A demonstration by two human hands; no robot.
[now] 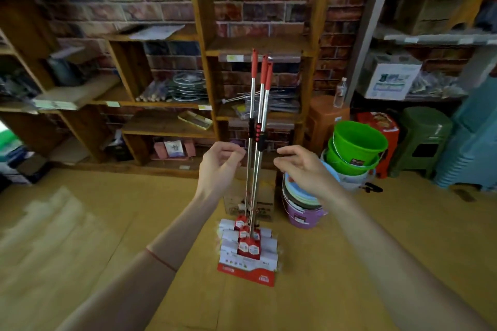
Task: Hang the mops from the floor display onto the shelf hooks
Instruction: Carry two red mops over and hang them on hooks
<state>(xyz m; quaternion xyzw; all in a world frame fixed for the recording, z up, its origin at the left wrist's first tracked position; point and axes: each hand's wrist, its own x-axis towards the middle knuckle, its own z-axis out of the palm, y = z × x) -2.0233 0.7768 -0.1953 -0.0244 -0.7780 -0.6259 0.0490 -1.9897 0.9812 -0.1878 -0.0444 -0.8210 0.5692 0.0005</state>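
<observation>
Three mops (257,115) stand upright together on the floor, with silver poles, red top grips and black collars midway. Their packaged white-and-red heads (248,250) rest on the floor in front of me. My left hand (219,166) hovers just left of the poles, fingers curled and apart, holding nothing. My right hand (301,166) is just right of the poles, fingers extended toward them, also not touching. The mop tops lean against a wooden shelf unit (258,48). No hooks are visible to me.
A stack of coloured buckets (355,148), green on top, stands right of the mops. Plastic stools (422,140) sit further right. A cardboard box (265,196) is behind the mop poles. Wooden shelves (161,105) with goods fill the brick wall.
</observation>
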